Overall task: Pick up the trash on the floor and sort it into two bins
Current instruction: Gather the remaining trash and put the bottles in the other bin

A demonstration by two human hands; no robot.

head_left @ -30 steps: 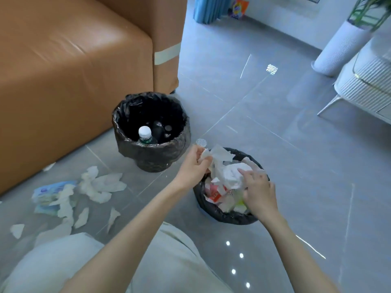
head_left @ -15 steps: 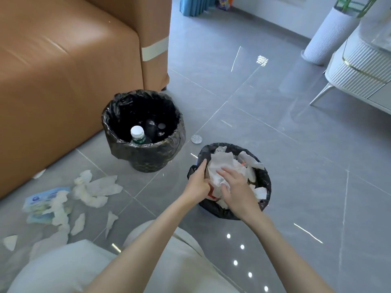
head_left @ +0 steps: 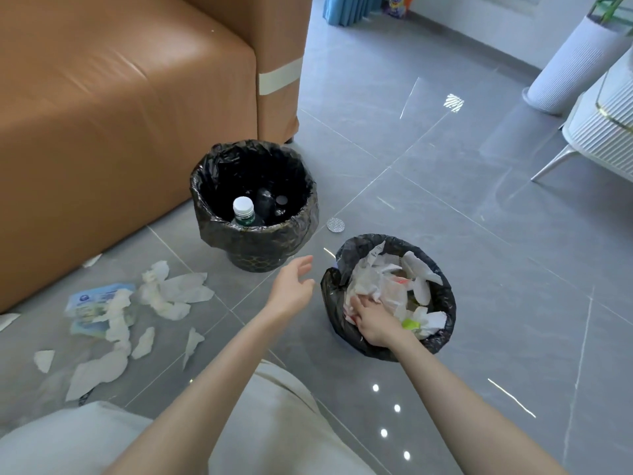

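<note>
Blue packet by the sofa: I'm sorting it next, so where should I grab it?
Probably pinch the blue packet at its bare left edge, fingers coming from above: it lies flat on the floor, and tissue scraps cover its right side.

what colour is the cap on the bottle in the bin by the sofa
White cap, on a green-labelled bottle; head view shows it best.

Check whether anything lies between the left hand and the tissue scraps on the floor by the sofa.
Nothing visible does. Only bare floor tile separates the open left hand from the tissue scraps.
</note>
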